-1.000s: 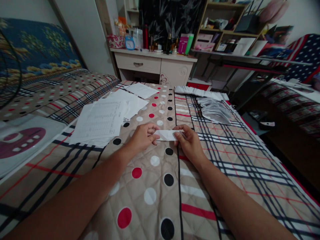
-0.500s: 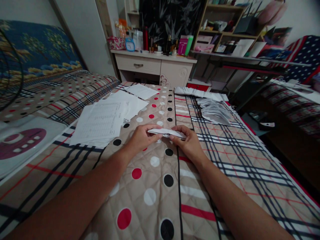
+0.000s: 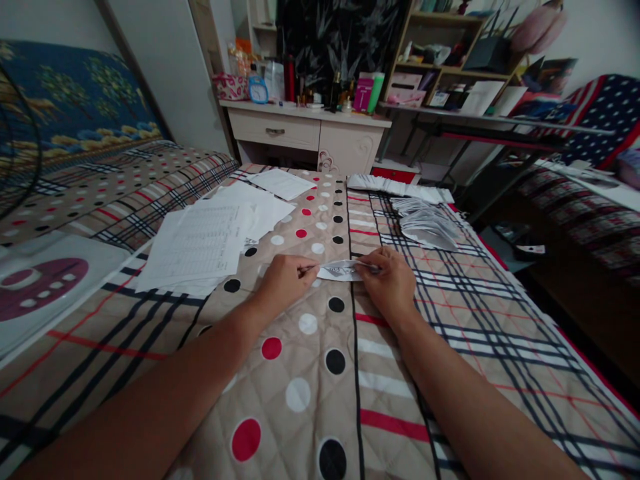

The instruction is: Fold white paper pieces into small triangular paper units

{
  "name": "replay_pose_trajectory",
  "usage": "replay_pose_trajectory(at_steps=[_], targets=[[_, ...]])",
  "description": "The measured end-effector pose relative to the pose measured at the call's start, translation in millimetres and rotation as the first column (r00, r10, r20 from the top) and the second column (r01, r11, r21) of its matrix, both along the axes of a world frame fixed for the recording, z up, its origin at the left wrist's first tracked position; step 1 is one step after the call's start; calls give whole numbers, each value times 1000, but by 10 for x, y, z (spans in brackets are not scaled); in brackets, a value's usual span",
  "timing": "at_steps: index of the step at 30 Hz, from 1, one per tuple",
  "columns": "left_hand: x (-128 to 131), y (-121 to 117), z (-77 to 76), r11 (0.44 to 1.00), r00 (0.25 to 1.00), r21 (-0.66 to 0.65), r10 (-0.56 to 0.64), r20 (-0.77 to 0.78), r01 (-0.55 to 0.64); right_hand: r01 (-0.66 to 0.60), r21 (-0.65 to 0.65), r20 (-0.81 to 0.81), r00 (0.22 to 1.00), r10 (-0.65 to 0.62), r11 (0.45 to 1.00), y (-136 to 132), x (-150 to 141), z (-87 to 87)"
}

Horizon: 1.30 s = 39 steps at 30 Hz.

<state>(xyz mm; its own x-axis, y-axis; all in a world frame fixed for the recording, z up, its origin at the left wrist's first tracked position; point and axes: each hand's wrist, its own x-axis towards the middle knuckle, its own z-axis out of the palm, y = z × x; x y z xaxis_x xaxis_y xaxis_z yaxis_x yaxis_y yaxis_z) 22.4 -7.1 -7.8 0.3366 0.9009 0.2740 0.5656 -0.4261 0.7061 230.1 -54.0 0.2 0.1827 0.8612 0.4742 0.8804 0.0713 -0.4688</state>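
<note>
A narrow folded sheet of paper (image 3: pixel 339 270), white with dark print on the side I see, stretches between my two hands just above the bed. My left hand (image 3: pixel 289 277) pinches its left end. At the other end, my right hand (image 3: pixel 391 280) grips it with closed fingers that cover that tip. To the left lies a spread stack of printed sheets (image 3: pixel 193 240), some with table lines. On the right rests a fanned pile of folded papers (image 3: pixel 425 223), and behind it a long row of folded white papers (image 3: pixel 400 187).
A patterned quilt (image 3: pixel 300 360) covers the bed under everything. At the left edge lies a white plastic bag (image 3: pixel 100 257) with a purple print. Beyond the bed stands a white dresser (image 3: pixel 280 130) crowded with bottles and a blue clock (image 3: pixel 259 90).
The folded paper has been turned so its printed side shows. My right hand has shifted outward to the paper's right end, and my left fingers have closed in on the left end.
</note>
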Motion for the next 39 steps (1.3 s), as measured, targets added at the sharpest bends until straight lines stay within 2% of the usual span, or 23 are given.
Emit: replay_pose_trajectory(at_steps=[2,6,9,11,13,16,19,21,24,31,36,39], targets=[[1,-10,14,999,998,29,21,-67,-19,-24,-5,32,999,24,1000,-6,-16,0],[18,-37,69,990,968,137,71,-243,-38,-149,-34,157,976,152,988,-20,-116,15],[15,-48,71,980,963,200,59,-264,-5,-168,-8,252,953,165,986,-8,-102,49],[-3,-47,49,976,972,214,5,-237,47,-105,59,289,954,84,993,15,33,71],[-23,-41,23,970,976,223,-50,-214,98,10,149,288,956,-53,989,42,277,78],[-38,-25,-7,966,976,224,-79,-200,125,194,244,246,935,-254,950,78,748,47],[-33,-6,-25,970,979,217,-73,-189,115,329,268,198,901,-386,905,110,1146,-11],[-29,5,-35,969,980,219,-70,-185,111,408,255,178,871,-457,877,142,1305,-45],[-31,17,-55,970,980,217,-74,-183,113,487,222,160,836,-524,845,224,1416,-78],[-44,19,-85,976,979,194,-65,-192,103,564,144,224,782,-582,813,483,1535,-111],[-35,8,-50,986,980,149,-50,-195,80,617,3,272,756,-595,787,610,1544,-87],[-28,9,-38,987,978,143,-49,-201,79,625,-50,279,758,-590,779,600,1509,-64]])
